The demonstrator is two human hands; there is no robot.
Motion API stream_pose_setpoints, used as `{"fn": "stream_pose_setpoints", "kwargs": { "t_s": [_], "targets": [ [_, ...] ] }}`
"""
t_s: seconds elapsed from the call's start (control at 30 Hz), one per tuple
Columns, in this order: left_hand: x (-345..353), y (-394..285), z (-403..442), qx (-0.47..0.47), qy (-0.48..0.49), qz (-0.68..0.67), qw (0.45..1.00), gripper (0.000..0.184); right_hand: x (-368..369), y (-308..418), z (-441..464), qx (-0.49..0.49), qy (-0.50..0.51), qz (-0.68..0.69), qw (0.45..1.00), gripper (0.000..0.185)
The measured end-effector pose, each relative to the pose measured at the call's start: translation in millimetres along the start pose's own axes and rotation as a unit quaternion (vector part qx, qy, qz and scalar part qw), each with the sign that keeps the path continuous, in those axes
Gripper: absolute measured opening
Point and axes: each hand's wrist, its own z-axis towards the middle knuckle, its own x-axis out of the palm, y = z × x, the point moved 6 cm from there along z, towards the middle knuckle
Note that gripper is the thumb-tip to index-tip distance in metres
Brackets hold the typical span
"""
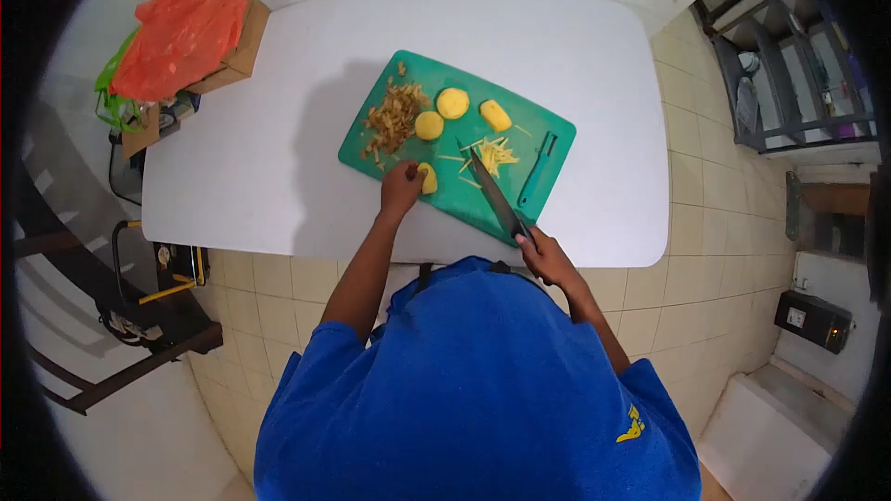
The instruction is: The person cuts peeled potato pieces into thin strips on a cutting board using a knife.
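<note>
A green cutting board (445,79) lies at a slant on the white table. At its lower left edge, my left hand (402,187) has its fingers closed on a peeled potato piece (428,179). My right hand (548,257) grips the handle of a kitchen knife (495,195); its blade points up and left across the board. Near the blade tip is a small pile of thin potato sticks (495,157). Behind them sit a peeled potato (453,103), a smaller piece (429,125) and a cut potato (496,115). Brown peelings (393,118) are heaped at the left.
A peeler (538,170) rests along the board's right side. An orange plastic bag (181,32) covers a cardboard box (243,42) at the table's far left corner. Right of the table (594,56), a dark metal rack (789,65) stands beyond the tiled floor (691,213).
</note>
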Motion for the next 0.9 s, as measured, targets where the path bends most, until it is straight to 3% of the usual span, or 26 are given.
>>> {"fn": "stream_pose_setpoints", "kwargs": {
  "t_s": [0.07, 0.17, 0.27, 0.57, 0.67, 0.9],
  "targets": [
    [-16.8, -16.2, -6.5, -0.005, -0.057, 0.090, 0.994, 0.036, 8.8, 12.4, 11.9, -0.026, 0.001, -0.050, 0.998, 0.039],
    [-27.2, -30.8, -10.8, 0.219, -0.015, 0.091, 0.971, 0.039, 25.4, 32.9, 25.4, -0.062, -0.034, -0.052, 0.996, 0.036],
    [-22.7, -29.0, -12.0, 0.304, 0.091, 0.068, 0.946, 0.039, 46.2, 42.1, 39.1, -0.040, -0.056, -0.064, 0.996, 0.032],
    [-22.1, -43.9, -13.0, 0.372, 0.095, 0.062, 0.921, 0.034, 83.9, 71.0, 42.2, 0.016, -0.096, -0.096, 0.991, 0.030],
    [-15.4, -39.0, -4.5, 0.345, 0.137, 0.105, 0.923, 0.035, 84.8, 83.1, 36.9, 0.046, -0.083, -0.128, 0.987, 0.028],
    [-18.0, -49.3, -1.2, 0.417, 0.146, 0.088, 0.893, 0.033, 91.9, 102.7, 25.8, 0.081, -0.055, -0.124, 0.987, 0.028]
  ]
}}
